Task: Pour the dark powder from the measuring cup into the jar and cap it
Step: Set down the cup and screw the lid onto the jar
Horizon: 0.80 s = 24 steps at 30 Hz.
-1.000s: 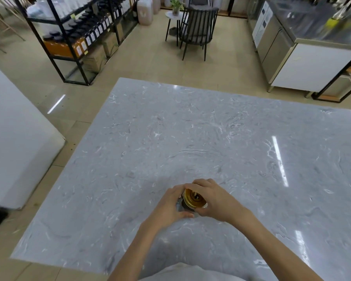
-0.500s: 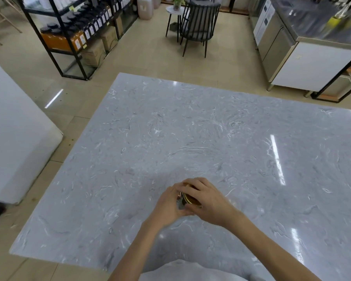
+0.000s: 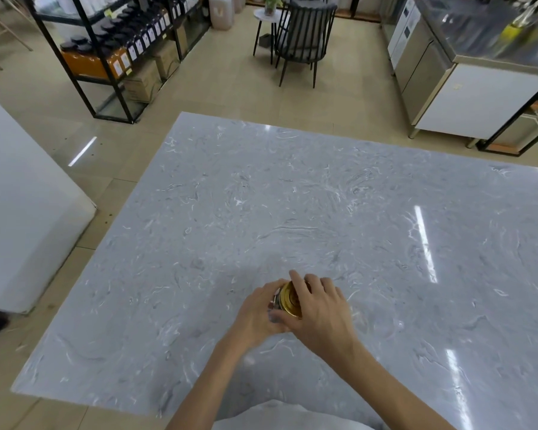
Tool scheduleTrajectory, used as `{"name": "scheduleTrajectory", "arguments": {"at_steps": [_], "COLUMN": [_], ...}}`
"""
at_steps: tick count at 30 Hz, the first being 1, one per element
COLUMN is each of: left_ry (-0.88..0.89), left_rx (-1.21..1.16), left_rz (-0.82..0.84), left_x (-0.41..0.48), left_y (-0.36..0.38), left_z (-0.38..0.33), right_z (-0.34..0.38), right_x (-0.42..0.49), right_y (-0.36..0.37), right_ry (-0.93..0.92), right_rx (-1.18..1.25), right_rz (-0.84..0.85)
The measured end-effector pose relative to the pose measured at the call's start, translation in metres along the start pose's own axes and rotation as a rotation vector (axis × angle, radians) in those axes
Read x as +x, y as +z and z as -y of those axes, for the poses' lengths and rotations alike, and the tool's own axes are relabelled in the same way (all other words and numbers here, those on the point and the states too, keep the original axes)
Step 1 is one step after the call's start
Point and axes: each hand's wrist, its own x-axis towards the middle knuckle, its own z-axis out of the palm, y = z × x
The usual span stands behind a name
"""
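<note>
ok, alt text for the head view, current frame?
Seen from above, a person's left hand grips a small jar standing on a grey marble table, while the right hand covers its gold lid. The measuring cup is not visible. Behind the table are a black shelving rack and a dark chair.

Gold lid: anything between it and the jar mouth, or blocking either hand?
Nothing visible. The gold lid already sits on the jar, right hand over it, left hand around the jar.
</note>
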Motion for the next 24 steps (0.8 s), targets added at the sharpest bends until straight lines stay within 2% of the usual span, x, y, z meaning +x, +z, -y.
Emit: {"name": "scheduleTrajectory", "arguments": {"at_steps": [2, 3, 6, 9, 12, 13, 15, 17, 20, 22, 24], "left_ry": [0.0, 0.001, 0.002, -0.006, 0.025, 0.031, 0.032, 0.042, 0.083, 0.099, 0.108], "left_rx": [-0.012, -0.02, -0.032, -0.026, -0.023, -0.026, -0.048, -0.082, -0.093, -0.104, -0.125], "left_rz": [-0.022, -0.027, -0.007, -0.006, -0.003, 0.0, -0.008, -0.022, -0.062, -0.078, -0.053], "left_x": [0.0, -0.001, -0.003, -0.002, -0.002, -0.002, -0.002, 0.0, 0.003, 0.002, 0.002], "left_y": [0.0, 0.0, -0.001, -0.004, -0.004, -0.004, -0.006, -0.008, -0.002, 0.002, -0.003], "left_z": [0.001, 0.001, 0.002, 0.0, 0.001, 0.001, -0.002, -0.002, -0.005, -0.009, -0.009], "right_z": [-0.003, -0.003, -0.004, -0.01, -0.014, -0.015, -0.017, -0.017, 0.003, 0.016, 0.01], "right_x": [0.002, 0.003, 0.004, -0.003, -0.005, -0.004, 0.001, 0.009, 0.014, 0.018, 0.023], "right_y": [-0.001, -0.002, 0.0, 0.004, 0.001, 0.002, 0.004, 0.011, 0.032, 0.045, 0.052], "right_ry": [-0.161, -0.156, 0.027, -0.086, 0.018, -0.017, -0.233, -0.326, -0.119, -0.024, -0.087], "right_rx": [0.004, -0.004, 0.027, 0.05, 0.036, 0.047, 0.036, 0.05, 0.023, 0.006, 0.06], "right_rz": [-0.001, 0.002, 0.001, 0.034, 0.007, -0.001, 0.0, -0.12, -0.385, -0.42, -0.467]}}
